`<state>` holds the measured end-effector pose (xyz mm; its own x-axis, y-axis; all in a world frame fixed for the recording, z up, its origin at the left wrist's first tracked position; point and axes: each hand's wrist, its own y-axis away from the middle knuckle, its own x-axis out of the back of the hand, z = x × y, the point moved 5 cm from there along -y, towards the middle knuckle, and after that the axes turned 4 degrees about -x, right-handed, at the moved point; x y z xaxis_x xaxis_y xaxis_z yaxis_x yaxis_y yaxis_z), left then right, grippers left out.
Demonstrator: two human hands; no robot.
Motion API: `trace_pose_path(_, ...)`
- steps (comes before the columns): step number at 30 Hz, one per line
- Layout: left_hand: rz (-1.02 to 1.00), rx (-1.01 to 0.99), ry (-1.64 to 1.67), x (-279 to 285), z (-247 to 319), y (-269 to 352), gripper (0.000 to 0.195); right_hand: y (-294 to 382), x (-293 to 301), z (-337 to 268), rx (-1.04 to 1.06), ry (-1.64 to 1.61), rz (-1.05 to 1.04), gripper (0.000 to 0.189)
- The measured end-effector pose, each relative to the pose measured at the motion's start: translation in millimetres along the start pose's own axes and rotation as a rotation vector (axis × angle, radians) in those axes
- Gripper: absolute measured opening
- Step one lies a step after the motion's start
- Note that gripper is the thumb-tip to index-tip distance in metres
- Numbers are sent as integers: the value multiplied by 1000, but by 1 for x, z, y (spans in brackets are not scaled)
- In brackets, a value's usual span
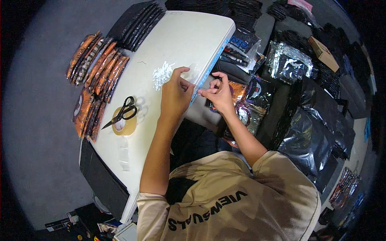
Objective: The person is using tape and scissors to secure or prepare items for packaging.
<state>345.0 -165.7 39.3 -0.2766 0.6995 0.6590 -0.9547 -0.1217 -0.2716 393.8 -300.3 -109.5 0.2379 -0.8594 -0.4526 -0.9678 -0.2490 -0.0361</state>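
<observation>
My left hand (pixel 177 94) is over the white table's (pixel 196 27) right edge, its index finger raised and its thumb close to the curled fingers. Just past that edge, my right hand (pixel 221 95) faces it with thumb and fingers bent together. Something tiny and pale may be at the right fingertips, too small to make out. A pile of small white strips (pixel 162 75) lies left of my left hand. Black-handled scissors (pixel 128 105) rest across a roll of clear packing tape (pixel 130 124). A blue strip with writing (pixel 211 66) runs along the table edge.
Bagged orange and dark items (pixel 99 63) line the table's left side, with black packets (pixel 138 25) behind. To the right lie bagged garments (pixel 289 61), black plastic bags (pixel 307 135) and a cardboard box (pixel 323 53). Clear tape pieces (pixel 124 156) stick to the near tabletop.
</observation>
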Motion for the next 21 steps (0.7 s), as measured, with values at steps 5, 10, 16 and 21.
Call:
trace_pose_path(5, -14, -32, -26, 2, 1, 3, 48, -2, -3, 8, -5, -10, -20, 72)
trace_pose_path(10, -28, -84, -98, 0, 4, 3, 50, -6, -3, 11, -19, -20, -32, 71)
trace_pose_path(16, -9, -78, -79, -2, 3, 2, 52, -9, 4, 25, 9, 154, 2, 61)
trace_pose_path(21, 2, -87, -93, -3, 1, -4, 53, -23, 4, 32, 3, -136, 92, 46)
